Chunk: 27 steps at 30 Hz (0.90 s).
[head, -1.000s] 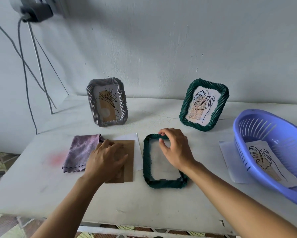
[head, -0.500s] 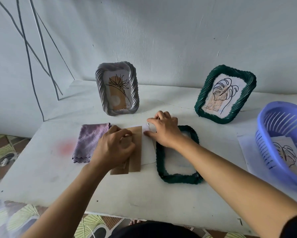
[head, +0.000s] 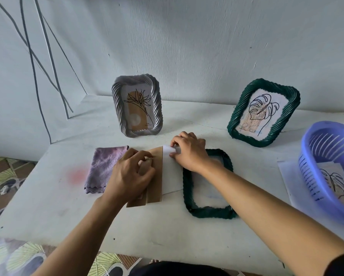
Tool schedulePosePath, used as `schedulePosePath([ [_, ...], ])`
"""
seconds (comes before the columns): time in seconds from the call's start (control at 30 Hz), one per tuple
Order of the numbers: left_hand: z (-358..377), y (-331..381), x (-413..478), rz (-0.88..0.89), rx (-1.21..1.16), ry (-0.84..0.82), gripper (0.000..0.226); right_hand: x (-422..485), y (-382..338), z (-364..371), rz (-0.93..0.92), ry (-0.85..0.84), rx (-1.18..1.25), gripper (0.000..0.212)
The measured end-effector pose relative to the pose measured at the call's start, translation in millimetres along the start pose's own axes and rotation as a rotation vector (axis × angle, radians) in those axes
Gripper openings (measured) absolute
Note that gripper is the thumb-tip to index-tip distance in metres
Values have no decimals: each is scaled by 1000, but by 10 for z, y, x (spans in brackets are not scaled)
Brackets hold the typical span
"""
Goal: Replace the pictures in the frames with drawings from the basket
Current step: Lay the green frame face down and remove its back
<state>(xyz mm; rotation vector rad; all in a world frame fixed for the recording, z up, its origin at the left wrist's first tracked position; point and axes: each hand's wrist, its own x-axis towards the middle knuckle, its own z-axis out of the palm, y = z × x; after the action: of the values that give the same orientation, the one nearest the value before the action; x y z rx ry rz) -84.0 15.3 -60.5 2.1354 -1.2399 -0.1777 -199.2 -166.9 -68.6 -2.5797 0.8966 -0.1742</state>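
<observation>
A dark green woven frame (head: 207, 211) lies flat on the white table, its opening bare. Left of it a brown backing board (head: 155, 194) lies over a white paper (head: 172, 176). My left hand (head: 129, 174) rests on the board with curled fingers pinching its small stand piece. My right hand (head: 189, 152) pinches the white paper's top corner. A grey frame (head: 137, 106) with a flower drawing and a green frame (head: 263, 112) with a leaf drawing stand at the back. The purple basket (head: 310, 156) at right holds a leaf drawing (head: 334, 182).
A purple cloth (head: 103, 168) lies left of the board. A white sheet (head: 286, 172) sticks out from under the basket. Cables (head: 37, 62) hang down the wall at left. The table's front edge (head: 127, 251) is near my body, patterned floor below.
My right hand left the green frame's top edge and moved left to the white paper's corner. My left hand stayed on the brown board, its fingers now curled. The view shifted left.
</observation>
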Motion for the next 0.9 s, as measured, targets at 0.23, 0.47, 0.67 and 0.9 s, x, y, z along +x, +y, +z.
schedulePosePath([
  [0.23,30,-8,-17,-5,13,-21,33,-15,-2,-26,73,130,179,14],
  [0.47,61,53,-44,5,44,-54,34,-110,-22,-261,84,418,594,9],
  [0.67,83,154,-34,38,72,-75,39,-287,16,-506,61,475,903,12],
  [0.9,183,193,48,1,94,-142,40,-607,179,-762,112,461,1149,19],
])
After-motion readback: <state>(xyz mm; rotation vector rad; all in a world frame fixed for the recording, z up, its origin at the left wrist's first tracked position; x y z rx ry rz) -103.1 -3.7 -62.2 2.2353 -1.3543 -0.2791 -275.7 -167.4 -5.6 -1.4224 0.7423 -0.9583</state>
